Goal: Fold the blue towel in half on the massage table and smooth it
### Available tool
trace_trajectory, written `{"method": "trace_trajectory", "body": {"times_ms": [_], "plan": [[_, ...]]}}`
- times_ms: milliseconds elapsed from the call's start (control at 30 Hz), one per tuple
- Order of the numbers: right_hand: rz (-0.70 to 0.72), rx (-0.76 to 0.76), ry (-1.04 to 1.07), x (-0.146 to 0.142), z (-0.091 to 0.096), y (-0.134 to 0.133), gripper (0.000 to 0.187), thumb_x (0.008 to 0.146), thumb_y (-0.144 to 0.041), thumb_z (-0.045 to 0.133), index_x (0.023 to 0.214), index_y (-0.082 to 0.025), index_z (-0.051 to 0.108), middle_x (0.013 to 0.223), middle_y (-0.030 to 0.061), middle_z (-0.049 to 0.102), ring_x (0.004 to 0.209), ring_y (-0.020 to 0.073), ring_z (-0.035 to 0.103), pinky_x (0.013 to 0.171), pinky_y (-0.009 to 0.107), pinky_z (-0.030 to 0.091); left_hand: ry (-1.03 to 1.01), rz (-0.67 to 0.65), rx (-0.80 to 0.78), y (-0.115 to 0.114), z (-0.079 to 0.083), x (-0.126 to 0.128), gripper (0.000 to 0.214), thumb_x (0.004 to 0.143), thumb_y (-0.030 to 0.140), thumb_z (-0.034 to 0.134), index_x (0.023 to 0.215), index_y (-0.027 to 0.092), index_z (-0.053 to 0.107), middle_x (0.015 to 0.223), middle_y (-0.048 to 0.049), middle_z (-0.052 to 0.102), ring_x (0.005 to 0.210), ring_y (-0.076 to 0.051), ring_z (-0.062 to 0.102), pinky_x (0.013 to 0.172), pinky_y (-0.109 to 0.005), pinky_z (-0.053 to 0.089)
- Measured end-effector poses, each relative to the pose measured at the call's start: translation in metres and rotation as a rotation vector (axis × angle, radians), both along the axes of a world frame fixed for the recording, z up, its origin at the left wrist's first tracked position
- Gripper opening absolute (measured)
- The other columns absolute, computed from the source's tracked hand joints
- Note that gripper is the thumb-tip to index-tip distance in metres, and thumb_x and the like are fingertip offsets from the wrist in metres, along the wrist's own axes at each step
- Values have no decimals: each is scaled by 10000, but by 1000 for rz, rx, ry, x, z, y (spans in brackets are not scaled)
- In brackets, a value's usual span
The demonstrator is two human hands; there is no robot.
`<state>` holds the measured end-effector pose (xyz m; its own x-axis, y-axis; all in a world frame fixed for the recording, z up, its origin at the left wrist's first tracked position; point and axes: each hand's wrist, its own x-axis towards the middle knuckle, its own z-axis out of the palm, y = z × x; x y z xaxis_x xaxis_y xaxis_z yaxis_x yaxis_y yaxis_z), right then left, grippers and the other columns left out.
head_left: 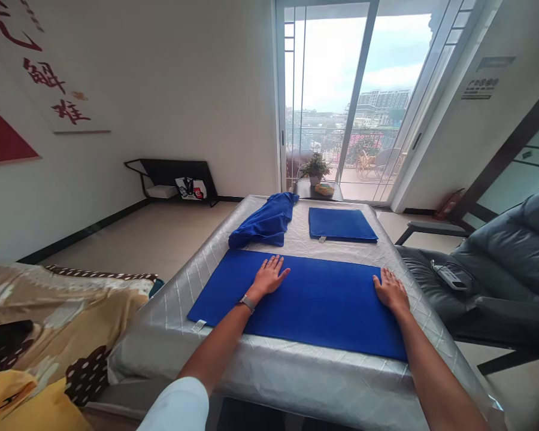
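Room: a bright room with a sliding glass balcony door (326, 90) at the far end, and a calligraphy wall hanging (49, 84) on the left wall.
Side pieces: a black leather recliner (512, 254) stands to the right of the bed, with a remote control (451, 276) lying on its seat; a patterned blanket (40, 329) lies heaped at lower left.
Bed: a padded bed (291, 374) with a quilted silver cover fills the middle of the view, its long side running away from the person.
Laid flat: a large blue towel (317, 311) lies spread across the near part of the bed, under both hands, and a smaller folded blue towel (342, 224) lies squared at the far end.
Not yet flat: a bunched blue towel (265, 220) sits in a loose heap at the far left of the bed, beside the smaller one, untouched by either hand.
Left hand (269, 276): palm down on the large towel near its middle, fingers spread, grip apart, holding nothing; a wristwatch (247, 303) sits on the wrist.
Right hand (390, 291): palm down near the towel's right end, fingers spread, grip likewise apart, clamped on nothing.
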<state>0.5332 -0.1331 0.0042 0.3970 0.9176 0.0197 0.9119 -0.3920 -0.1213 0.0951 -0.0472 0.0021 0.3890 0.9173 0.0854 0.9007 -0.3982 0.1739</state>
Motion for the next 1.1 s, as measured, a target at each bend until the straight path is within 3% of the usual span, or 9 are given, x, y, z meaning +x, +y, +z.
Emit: {"method": "trace_trajectory", "body": {"times_ms": [200, 333, 400, 500, 633, 733, 867, 1000, 1100], "plan": [[-8, -8, -38, -3, 3, 0, 717, 1007, -450, 131, 1593, -52, 238, 1670, 104, 237, 1526, 225, 219, 1242, 394, 143, 124, 327, -40, -6, -1, -145, 789, 1013, 653, 140, 1604, 138, 231, 1664, -141, 200, 1541, -281, 176, 1243, -501, 150], [-41, 26, -137, -16, 20, -6, 654, 1004, -356, 177, 1572, -60, 308, 1633, 149, 321, 1521, 268, 229, 1237, 487, 111, 129, 339, -2, -12, -5, -175, 776, 1020, 628, 122, 1601, 126, 238, 1666, -143, 200, 1542, -271, 176, 1240, -477, 170], [-21, 112, -205, -38, 28, -12, 625, 982, -253, 222, 1561, -44, 331, 1601, 185, 372, 1523, 288, 217, 1234, 520, 70, 117, 335, 16, -13, -6, -172, 790, 1016, 635, 122, 1595, 113, 255, 1663, -155, 209, 1539, -278, 190, 1239, -469, 177], [97, 205, -204, -98, 35, -22, 613, 968, -190, 236, 1549, -33, 356, 1585, 187, 398, 1526, 278, 215, 1240, 482, 60, 101, 334, 29, -13, -5, -164, 804, 1012, 642, 123, 1587, 102, 278, 1657, -169, 225, 1535, -285, 203, 1239, -473, 178], [408, 107, 2, -199, 29, -36, 614, 1032, -361, 178, 1590, -133, 296, 1654, 76, 282, 1539, 206, 186, 1247, 404, 97, 94, 330, 57, -17, -1, -165, 779, 1020, 614, 145, 1579, 94, 300, 1648, -172, 254, 1530, -290, 223, 1240, -488, 179], [499, 19, 98, -243, 21, -43, 678, 1037, -496, 142, 1607, -140, 234, 1675, 71, 193, 1552, 198, 110, 1253, 411, 60, 76, 347, 181, -25, 7, -164, 719, 1033, 529, 186, 1561, 63, 333, 1645, -171, 265, 1537, -288, 196, 1250, -494, 164], [469, -48, 134, -242, 16, -48, 732, 1024, -561, 117, 1613, -134, 199, 1680, 82, 154, 1556, 206, 74, 1255, 433, 37, 16, 242, 328, -42, 23, -129, 629, 1036, 405, 216, 1576, 98, 319, 1646, -119, 288, 1552, -285, 127, 1260, -532, 140], [389, -72, 105, -208, 15, -58, 736, 1021, -563, 120, 1616, -134, 181, 1684, 70, 137, 1556, 204, 67, 1257, 439, 38, -19, -127, 214, -69, 33, -41, 608, 1046, 475, 263, 1580, 195, 337, 1628, -73, 339, 1529, -270, 230, 1259, -481, 205], [311, -74, 47, -167, 12, -73, 716, 1021, -548, 137, 1619, -155, 179, 1685, 52, 143, 1555, 202, 86, 1257, 440, 53, -60, -411, 212, -90, 27, 28, 651, 1042, 565, 250, 1603, 234, 265, 1653, -55, 274, 1538, -232, 195, 1268, -450, 185]]}}
